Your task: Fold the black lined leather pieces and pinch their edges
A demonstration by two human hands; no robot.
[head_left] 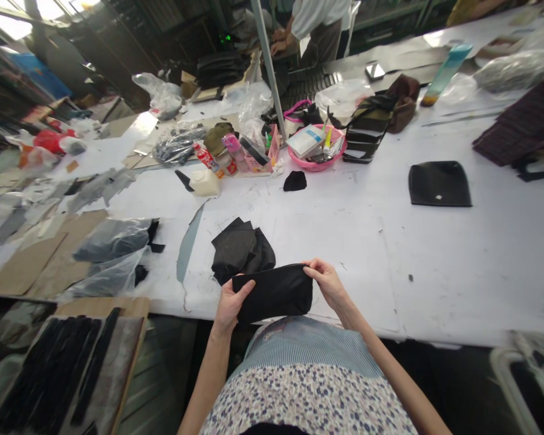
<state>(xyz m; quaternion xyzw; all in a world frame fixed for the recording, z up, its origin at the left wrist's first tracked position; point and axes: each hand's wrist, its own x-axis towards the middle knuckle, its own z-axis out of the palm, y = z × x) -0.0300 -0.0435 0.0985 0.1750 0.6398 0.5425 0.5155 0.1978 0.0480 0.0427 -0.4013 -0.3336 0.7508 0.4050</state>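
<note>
Stretched between my two hands is a piece of black fabric (276, 294), roughly rectangular, held at the table's front edge close to my body. My left hand (229, 305) pinches its left end, thumb on top. At the upper right corner, my right hand (323, 279) grips the fabric between thumb and fingers. Just behind it on the white table (344, 241) lies a loose pile of black fabric pieces (240, 248). Farther back sits a small black scrap (295, 180). A black flat panel (439, 183) with a small light mark rests to the right.
A pink basket (320, 158) of small items, bottles (207, 158) and a white container (204, 182) stand at the back. Plastic bags with dark pieces (113, 241) lie left. Black strips (45, 368) cover a board lower left. A metal pole (269, 66) rises behind; a person (320, 27) stands beyond.
</note>
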